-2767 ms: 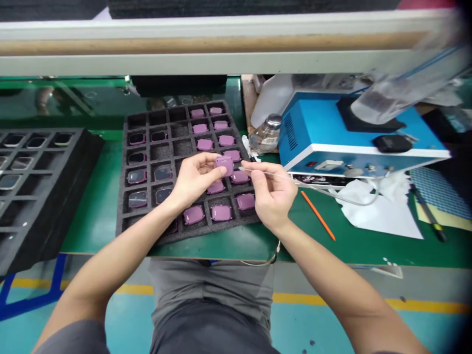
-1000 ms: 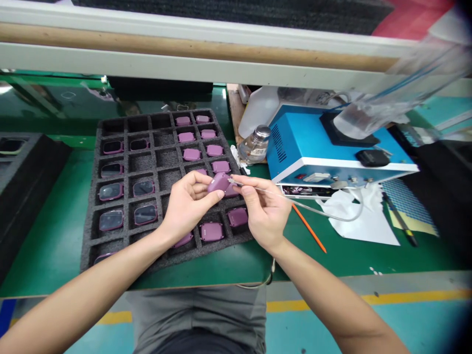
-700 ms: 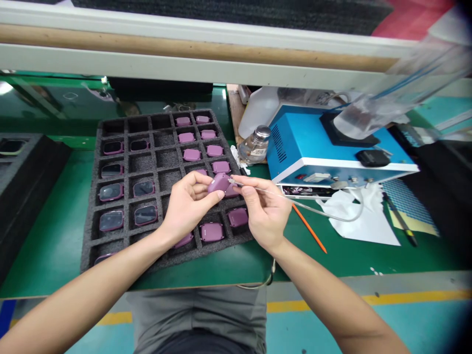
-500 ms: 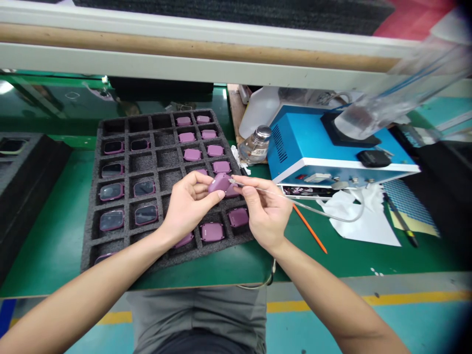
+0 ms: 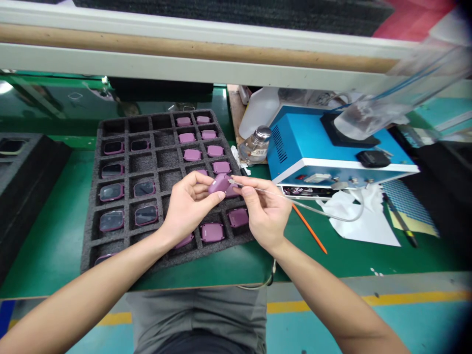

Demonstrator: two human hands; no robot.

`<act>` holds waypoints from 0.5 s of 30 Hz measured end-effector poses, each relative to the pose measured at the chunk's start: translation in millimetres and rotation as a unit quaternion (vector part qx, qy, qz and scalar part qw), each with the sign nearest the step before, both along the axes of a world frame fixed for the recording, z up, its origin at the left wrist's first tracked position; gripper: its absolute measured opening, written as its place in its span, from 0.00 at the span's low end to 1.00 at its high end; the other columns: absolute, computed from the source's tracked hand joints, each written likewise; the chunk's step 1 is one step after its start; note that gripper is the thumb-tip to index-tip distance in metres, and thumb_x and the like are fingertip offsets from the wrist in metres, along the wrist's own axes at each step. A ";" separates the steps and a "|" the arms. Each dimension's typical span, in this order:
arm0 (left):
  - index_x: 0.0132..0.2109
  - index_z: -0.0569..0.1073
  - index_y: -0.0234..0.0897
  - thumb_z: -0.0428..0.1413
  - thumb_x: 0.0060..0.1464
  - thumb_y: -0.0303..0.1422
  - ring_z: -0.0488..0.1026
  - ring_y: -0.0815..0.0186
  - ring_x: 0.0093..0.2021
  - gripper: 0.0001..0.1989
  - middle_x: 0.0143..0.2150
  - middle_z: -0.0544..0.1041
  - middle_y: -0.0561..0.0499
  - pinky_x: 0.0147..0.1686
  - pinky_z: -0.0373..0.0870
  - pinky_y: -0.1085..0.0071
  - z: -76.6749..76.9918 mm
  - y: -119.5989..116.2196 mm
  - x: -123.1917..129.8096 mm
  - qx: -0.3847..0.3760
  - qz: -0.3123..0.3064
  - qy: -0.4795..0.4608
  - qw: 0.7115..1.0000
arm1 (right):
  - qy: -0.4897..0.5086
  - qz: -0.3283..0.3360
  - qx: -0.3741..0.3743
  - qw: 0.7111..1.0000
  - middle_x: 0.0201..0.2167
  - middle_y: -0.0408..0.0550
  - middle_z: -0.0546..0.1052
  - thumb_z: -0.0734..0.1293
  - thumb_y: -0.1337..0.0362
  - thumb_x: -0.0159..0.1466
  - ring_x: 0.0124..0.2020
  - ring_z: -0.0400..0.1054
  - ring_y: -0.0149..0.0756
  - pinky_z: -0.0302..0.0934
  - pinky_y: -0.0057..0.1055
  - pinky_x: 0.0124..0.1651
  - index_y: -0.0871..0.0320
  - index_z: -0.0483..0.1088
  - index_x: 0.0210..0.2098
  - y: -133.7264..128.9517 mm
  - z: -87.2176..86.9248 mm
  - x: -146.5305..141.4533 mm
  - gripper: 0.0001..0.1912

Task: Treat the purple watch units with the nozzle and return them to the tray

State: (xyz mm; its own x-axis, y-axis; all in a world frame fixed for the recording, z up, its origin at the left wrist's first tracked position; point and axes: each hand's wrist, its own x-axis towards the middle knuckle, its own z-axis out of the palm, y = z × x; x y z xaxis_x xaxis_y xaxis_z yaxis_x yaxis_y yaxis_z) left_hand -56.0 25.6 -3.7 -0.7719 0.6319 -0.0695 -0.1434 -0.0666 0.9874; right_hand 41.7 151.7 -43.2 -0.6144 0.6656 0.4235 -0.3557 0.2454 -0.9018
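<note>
Between thumb and fingers, my left hand [image 5: 190,201] pinches a purple watch case [image 5: 220,183], tilted above the foam tray. My right hand [image 5: 268,206] is closed on a thin clear tube [image 5: 254,189], whose tip touches or nearly touches the right end of the case. Under both hands lies the dark grey foam tray [image 5: 167,156], with several purple cases in its right columns and several dark-screened ones in its left columns. Some compartments hold nothing. My left forearm hides part of the tray's lower rows.
A blue machine [image 5: 295,135] stands at the right, with a glass jar [image 5: 255,145] beside it. An orange stick [image 5: 309,228], white paper [image 5: 363,226] and a black pen [image 5: 401,221] lie nearer. Another foam tray [image 5: 33,172] is at the left. A shelf beam [image 5: 184,59] crosses above.
</note>
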 end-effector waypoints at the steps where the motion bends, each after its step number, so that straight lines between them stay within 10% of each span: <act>1: 0.37 0.71 0.36 0.71 0.44 0.33 0.82 0.66 0.36 0.18 0.36 0.83 0.50 0.40 0.76 0.72 0.0 0.0 -0.2 -0.001 0.001 0.004 1.000 | 0.000 0.001 0.000 1.000 0.44 0.50 0.83 0.69 0.62 0.68 0.45 0.80 0.40 0.78 0.40 0.51 0.55 0.78 0.44 0.0 0.2 -0.2 0.08; 15: 0.35 0.72 0.35 0.73 0.42 0.34 0.80 0.66 0.34 0.18 0.34 0.83 0.49 0.38 0.76 0.73 3.6 1.3 -3.7 -0.017 0.004 0.028 0.999 | 0.012 0.015 -0.008 1.000 0.44 0.51 0.84 0.69 0.58 0.67 0.44 0.81 0.37 0.78 0.36 0.49 0.55 0.77 0.42 2.7 5.2 -8.7 0.08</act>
